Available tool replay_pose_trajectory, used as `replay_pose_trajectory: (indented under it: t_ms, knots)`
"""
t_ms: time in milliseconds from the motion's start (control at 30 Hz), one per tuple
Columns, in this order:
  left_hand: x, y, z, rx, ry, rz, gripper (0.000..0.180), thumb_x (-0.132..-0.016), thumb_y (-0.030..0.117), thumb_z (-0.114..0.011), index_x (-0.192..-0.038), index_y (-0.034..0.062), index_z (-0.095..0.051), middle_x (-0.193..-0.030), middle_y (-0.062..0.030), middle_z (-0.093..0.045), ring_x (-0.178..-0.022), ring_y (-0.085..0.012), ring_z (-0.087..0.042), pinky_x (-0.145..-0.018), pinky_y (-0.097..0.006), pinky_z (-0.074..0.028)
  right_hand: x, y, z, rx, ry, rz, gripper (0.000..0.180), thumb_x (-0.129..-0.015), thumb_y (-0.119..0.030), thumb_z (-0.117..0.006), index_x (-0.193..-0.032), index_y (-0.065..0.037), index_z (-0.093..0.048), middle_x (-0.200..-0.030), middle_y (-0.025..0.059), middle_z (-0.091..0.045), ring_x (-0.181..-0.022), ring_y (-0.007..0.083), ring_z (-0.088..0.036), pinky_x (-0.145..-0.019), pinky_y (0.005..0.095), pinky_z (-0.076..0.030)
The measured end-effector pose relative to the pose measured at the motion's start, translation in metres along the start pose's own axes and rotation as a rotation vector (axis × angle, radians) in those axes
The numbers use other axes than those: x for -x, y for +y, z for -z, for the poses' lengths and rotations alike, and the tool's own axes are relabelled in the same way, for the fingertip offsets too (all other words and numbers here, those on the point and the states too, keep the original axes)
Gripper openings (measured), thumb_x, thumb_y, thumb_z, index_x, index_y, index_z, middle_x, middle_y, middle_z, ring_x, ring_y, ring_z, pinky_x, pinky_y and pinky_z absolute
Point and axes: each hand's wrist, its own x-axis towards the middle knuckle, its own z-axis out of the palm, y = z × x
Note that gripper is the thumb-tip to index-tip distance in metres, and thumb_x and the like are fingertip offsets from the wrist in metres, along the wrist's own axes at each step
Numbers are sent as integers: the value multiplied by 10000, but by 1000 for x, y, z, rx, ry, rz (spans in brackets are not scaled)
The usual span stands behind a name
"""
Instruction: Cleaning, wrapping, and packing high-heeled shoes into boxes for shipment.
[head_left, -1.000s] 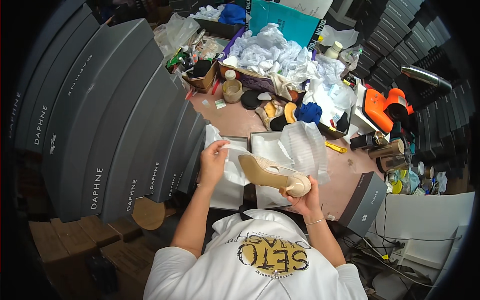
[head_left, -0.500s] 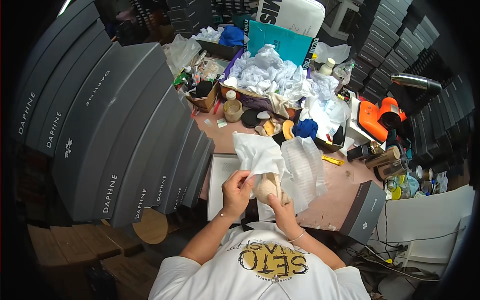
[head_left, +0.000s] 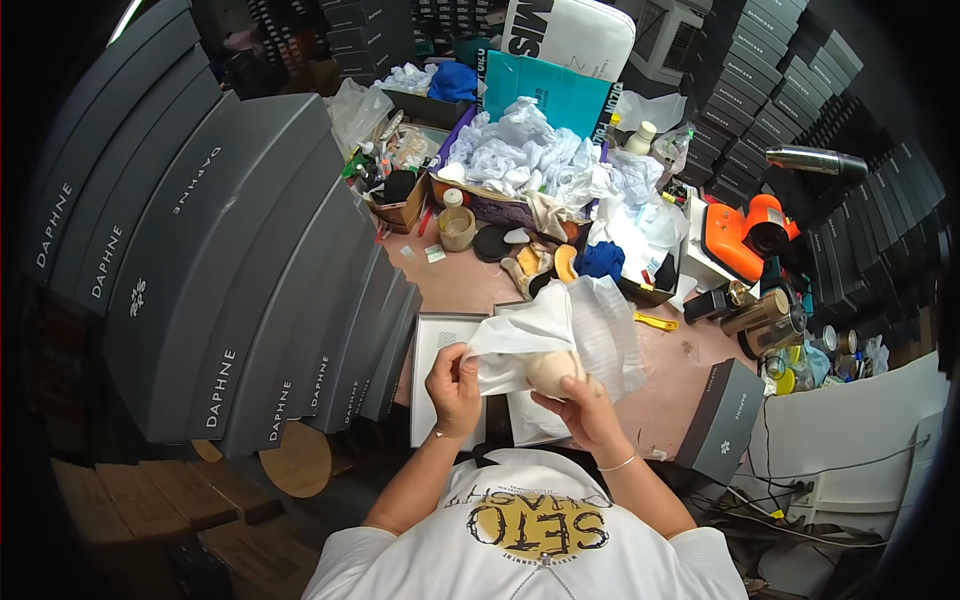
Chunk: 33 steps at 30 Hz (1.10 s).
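A beige shoe [head_left: 553, 374] is held up over the near middle of the table, its rounded end showing. White tissue paper [head_left: 522, 335] drapes over it and hides the rest. My left hand [head_left: 455, 388] is closed, pinching the paper's left edge between thumb and fingers. The shoe sits in my right hand [head_left: 590, 412], thumb on top and fingers beneath. Just below my hands lies an open shoebox [head_left: 428, 375] with a pale inside, partly covered by the paper and my arms. A ribbed white sheet of packing paper [head_left: 612, 335] lies behind the shoe.
Tall stacks of dark shoeboxes [head_left: 220, 260] rise close on the left. One dark box [head_left: 722, 410] stands at the table's right edge. Crumpled paper [head_left: 530, 150] fills a box at the back. A yellow cutter [head_left: 656, 321] and a glue jar [head_left: 456, 228] lie about.
My left hand has drawn the paper slightly left and down. My right hand has shifted a little right, turning the shoe so that its rounded end shows more under the stretched paper.
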Motion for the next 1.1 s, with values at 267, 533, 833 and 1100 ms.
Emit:
replay_pose_trajectory:
  t_ms: [267,533,833,1100]
  knots:
    - [42,26,-11,-91,-501,-369,97,-851,89,-629,-936,50,-601,-722,-89,-570,-567,-226,-566,-514,-311,-447,-10,-7,-33,-703,171,16,416,-850,-166,-575,-1200,46,-504,-1188,144,-581,-1062,228,-586,-912,327,-451]
    - [46,18,4,-153,-356,-87,101,-902,124,-608,-949,40,-575,-701,-66,-552,-551,-147,-507,-511,-276,-421,-41,5,-4,1006,-86,313,343,-783,-282,-649,-884,46,-628,-783,205,-649,-682,325,-639,-636,381,-509]
    - [45,-5,23,432,-77,512,137,-945,142,-565,-999,20,-531,-881,-17,-600,-768,-45,-543,-690,-191,-447,1,-48,-45,2055,-80,733,370,-700,-257,-727,-989,-65,-597,-1128,130,-540,-1227,339,-439,-1064,609,-200]
    - [41,2,9,549,-78,570,126,-922,94,-588,-1004,22,-523,-837,-4,-573,-731,-30,-521,-658,-174,-432,-23,-59,2,1582,104,671,236,-719,-20,-649,-946,-45,-590,-1022,124,-519,-1029,280,-541,-897,418,-450]
